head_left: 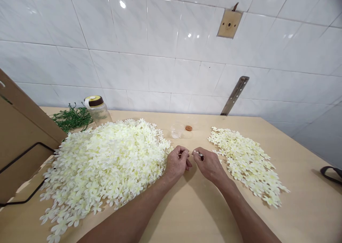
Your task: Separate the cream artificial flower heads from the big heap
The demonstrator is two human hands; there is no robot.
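A large heap of cream-white fabric flower petals [107, 161] covers the left of the wooden table [187, 207]. A smaller, flatter spread of the same petals [245, 161] lies on the right. My left hand [177, 162] rests at the right edge of the large heap with its fingers curled in; what it holds, if anything, is hidden. My right hand [210, 163] is just beside it, fingers pinched on a small white petal piece [197, 153]. Both hands sit close together between the two piles.
A clear jar with a dark lid [96, 109] and green plastic stems [72, 118] stand at the back left. A cardboard box [18, 136] is at the left edge. A small brown disc [188, 128] and clear plastic lie mid-back. A dark strap [332, 173] lies far right.
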